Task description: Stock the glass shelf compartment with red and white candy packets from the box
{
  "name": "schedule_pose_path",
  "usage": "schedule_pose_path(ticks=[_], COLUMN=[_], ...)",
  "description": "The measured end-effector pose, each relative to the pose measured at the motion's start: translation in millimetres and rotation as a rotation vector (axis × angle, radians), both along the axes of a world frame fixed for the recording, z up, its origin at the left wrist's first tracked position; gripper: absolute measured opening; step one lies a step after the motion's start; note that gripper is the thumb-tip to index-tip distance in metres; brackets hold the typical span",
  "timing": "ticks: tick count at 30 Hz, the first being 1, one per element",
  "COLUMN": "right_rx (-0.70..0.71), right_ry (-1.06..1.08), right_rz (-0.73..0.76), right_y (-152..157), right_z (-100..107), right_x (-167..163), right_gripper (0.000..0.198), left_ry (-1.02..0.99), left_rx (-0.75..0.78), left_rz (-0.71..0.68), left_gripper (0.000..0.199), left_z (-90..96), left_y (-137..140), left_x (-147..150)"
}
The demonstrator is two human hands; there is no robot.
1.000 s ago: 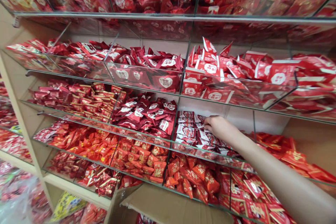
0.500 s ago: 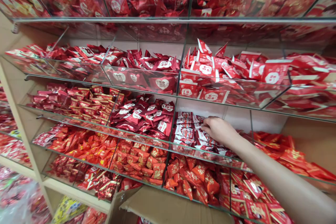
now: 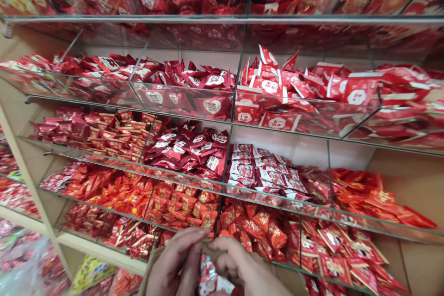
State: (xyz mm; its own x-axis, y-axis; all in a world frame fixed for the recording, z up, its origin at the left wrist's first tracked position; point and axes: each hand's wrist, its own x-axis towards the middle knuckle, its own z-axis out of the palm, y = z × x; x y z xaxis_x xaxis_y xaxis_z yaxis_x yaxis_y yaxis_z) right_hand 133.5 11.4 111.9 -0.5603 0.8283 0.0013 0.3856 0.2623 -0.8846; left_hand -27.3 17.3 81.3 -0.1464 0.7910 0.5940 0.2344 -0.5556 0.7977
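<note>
At the bottom middle, my left hand [image 3: 180, 261] and my right hand [image 3: 239, 263] are close together in front of the lowest shelf. Between them is a small shiny red-and-white wrapped packet [image 3: 208, 274], like a sweet. My fingers are curled in around it, the fingertips meeting near its upper end; part of it is hidden by the hands. Similar white-and-red packets [image 3: 267, 169] lie in neat rows in a bin above and to the right.
Glass-fronted shelves [image 3: 194, 180] with dividers hold red, maroon and orange packets. Orange packets [image 3: 187, 206] lie just behind my hands. A cardboard box [image 3: 289, 277] is partly hidden beneath them. A yellow bag [image 3: 90, 274] lies at lower left, and a wooden upright [image 3: 26, 171] stands at the left.
My right hand has left the bin of white-and-red packets and come down to the bottom middle. My left hand has come into view, with a packet between both hands.
</note>
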Motion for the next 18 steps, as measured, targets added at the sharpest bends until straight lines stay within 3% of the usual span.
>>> schedule_pose_path(ticks=[2, 5, 8, 12, 18], right_rx=[0.000, 0.022, -0.039, -0.069, 0.109], right_ry=[0.094, 0.168, 0.250, 0.437, 0.684], right_rz=[-0.004, -0.064, -0.156, -0.304, -0.452], right_y=[2, 0, -3, 3, 21], right_z=[-1, 8, 16, 16, 12], right_x=[5, 21, 34, 45, 61], right_gripper=[0.049, 0.032, 0.025, 0.031, 0.038], left_ry=[-0.095, -0.232, -0.203, -0.203, -0.341], left_rx=[-0.064, -0.334, -0.437, -0.495, -0.622], left_rz=[-0.136, -0.354, -0.503, -0.548, -0.631], left_gripper=[0.017, 0.024, 0.016, 0.017, 0.027], left_z=[6.0, 12.9, 21.0, 34.2, 50.4], left_y=[1, 1, 7, 24, 42], left_x=[8, 16, 23, 36, 59])
